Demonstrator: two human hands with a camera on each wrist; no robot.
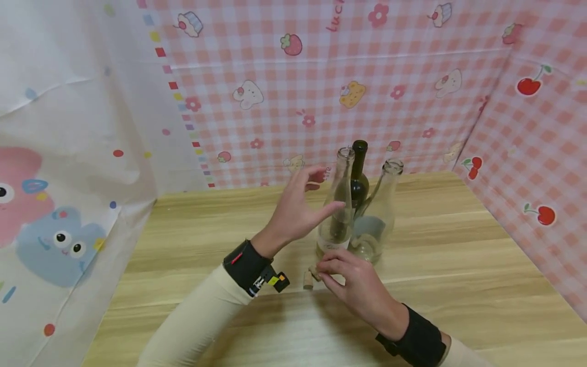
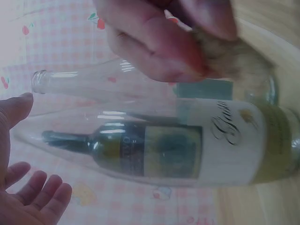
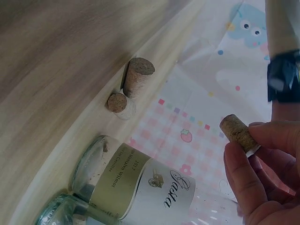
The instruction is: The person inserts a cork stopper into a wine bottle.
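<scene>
My right hand (image 1: 353,283) pinches a cork (image 3: 238,133) between thumb and fingers, low in front of a clear glass bottle (image 1: 332,243) with a white and olive label. The left hand (image 1: 293,211) is spread beside that bottle's upper part, thumb and fingers apart, holding nothing. In the right wrist view, two more corks stand on the table near the bottle's base: a larger cork (image 3: 139,78) and a smaller cork (image 3: 118,103) whose lower part looks pale. The bottle stands upright, its mouth uncovered.
A dark green wine bottle (image 1: 360,181) stands behind the clear one. To the right is a second clear bottle (image 1: 389,204), also uncorked. The wood-grain table (image 1: 458,260) meets a pink checked cloth (image 1: 275,76) at the back and a white printed cloth (image 1: 69,127) at left.
</scene>
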